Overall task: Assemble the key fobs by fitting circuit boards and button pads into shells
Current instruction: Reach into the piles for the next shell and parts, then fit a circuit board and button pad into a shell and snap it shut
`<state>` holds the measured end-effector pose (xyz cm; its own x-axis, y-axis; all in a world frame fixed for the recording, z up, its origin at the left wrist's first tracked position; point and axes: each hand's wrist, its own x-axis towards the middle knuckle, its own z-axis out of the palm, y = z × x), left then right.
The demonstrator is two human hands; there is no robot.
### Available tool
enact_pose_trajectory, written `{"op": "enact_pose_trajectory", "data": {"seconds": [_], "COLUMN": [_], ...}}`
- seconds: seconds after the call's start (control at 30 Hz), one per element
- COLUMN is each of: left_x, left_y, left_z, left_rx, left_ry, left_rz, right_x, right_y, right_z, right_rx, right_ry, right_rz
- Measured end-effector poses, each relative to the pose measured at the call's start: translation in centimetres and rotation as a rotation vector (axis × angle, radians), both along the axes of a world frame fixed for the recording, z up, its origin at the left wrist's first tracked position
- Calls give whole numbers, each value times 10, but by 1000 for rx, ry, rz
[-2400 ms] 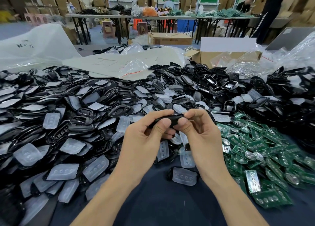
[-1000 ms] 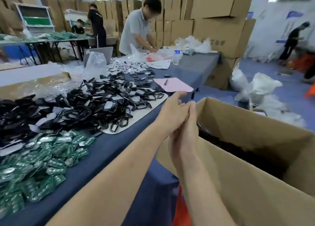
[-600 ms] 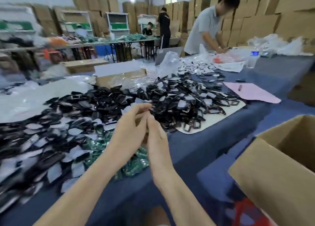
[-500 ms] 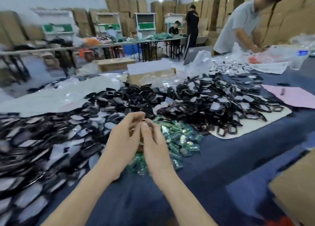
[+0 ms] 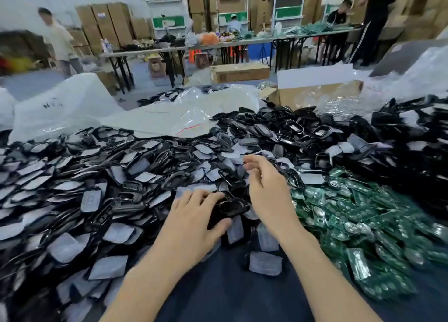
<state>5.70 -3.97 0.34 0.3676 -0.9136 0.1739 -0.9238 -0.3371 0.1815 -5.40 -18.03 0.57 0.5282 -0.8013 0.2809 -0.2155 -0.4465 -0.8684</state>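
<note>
A broad heap of black key fob shells and translucent grey button pads covers the table's left and centre. Green circuit boards are piled at the right. My left hand grips a black shell at the heap's near edge, fingers on top and thumb below. My right hand hovers just right of it above the heap, its fingers loosely curled with nothing seen in them. A single button pad lies on the dark blue table cover near my wrists.
More black shells are heaped at the far right. White plastic bags and an open cardboard box stand behind the heap. Beyond are folding tables, stacked cartons and several people.
My view has swung from the cardboard box on the right back to the parts heap. My hands, held together before, have parted, and the left one has taken hold of a black shell.
</note>
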Motion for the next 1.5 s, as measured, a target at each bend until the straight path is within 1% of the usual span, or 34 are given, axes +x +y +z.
{"op": "enact_pose_trajectory", "data": {"seconds": [0.13, 0.2, 0.33, 0.47, 0.57, 0.73, 0.77, 0.8, 0.9, 1.1, 1.23, 1.33, 1.5], "left_x": [3, 4, 6, 8, 11, 32, 40, 50, 83, 135, 149, 153, 155], "left_y": [-13, -18, -19, -14, -9, 4, 9, 15, 33, 32, 17, 8, 6], "left_z": [-1, -3, -10, -15, -12, 3, 6, 10, 21, 40, 43, 45, 48], "left_rx": [-2, -48, -137, -179, -285, -494, -511, -497, -368, -91, 46, 119, 151], "left_ry": [-101, -153, -185, -146, -26, 58, 57, 40, 19, 149, 271, 264, 274], "left_rz": [-92, -108, -118, -123, -84, 128, 180, 233, 376, 535, 560, 546, 518], "right_x": [-3, -3, -3, -6, -7, 2, 3, 4, 7, 6, 5, 6, 7], "right_y": [-3, -5, -6, -7, -6, 6, 8, 11, 17, 23, 20, 17, 16], "right_z": [-6, -8, -9, -7, -8, -14, -15, -16, -17, -15, -16, -17, -18], "right_rx": [12, 8, 17, 16, 9, -60, -82, -103, -135, -148, -132, -126, -116], "right_ry": [-33, -16, 1, -40, -48, 33, 57, 76, 93, 41, 33, 30, 19], "right_rz": [-13, 1, 21, -5, -6, 93, 116, 133, 166, 192, 183, 168, 168]}}
